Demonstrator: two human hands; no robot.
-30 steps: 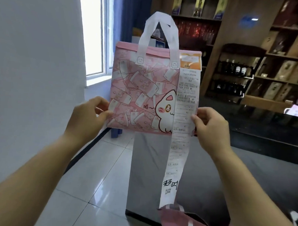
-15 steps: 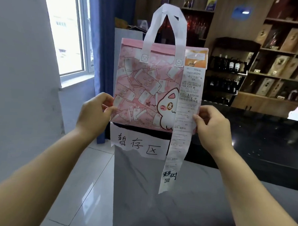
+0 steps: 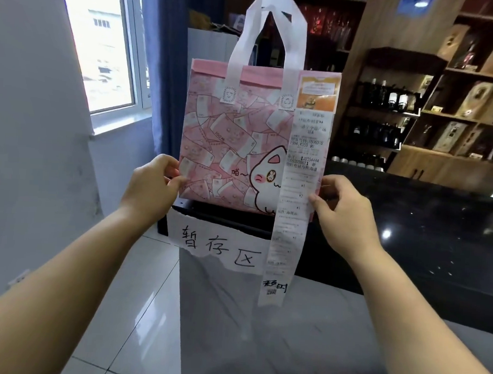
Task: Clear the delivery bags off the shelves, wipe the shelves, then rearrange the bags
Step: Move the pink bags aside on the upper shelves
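Observation:
A pink delivery bag (image 3: 236,141) with white handles and a cartoon cat print stands upright in front of me. A long white receipt (image 3: 295,206) hangs down its right side. My left hand (image 3: 152,188) pinches the bag's lower left edge. My right hand (image 3: 343,213) pinches its lower right edge, over the receipt. The bag's bottom is at the top edge of a black surface (image 3: 424,223) that carries a torn paper sign (image 3: 217,245) with handwritten characters.
A grey marble-look panel (image 3: 261,337) rises below the sign. The black counter runs to the right. Wooden shelves (image 3: 466,117) with bottles and boxes stand behind it. A window (image 3: 104,47) and a blue curtain (image 3: 166,59) are at the left, above a tiled floor (image 3: 139,295).
My view has risen and turned right, bringing the paper sign and black counter into sight. The bag has moved forward to the counter's edge, with both hands keeping their hold.

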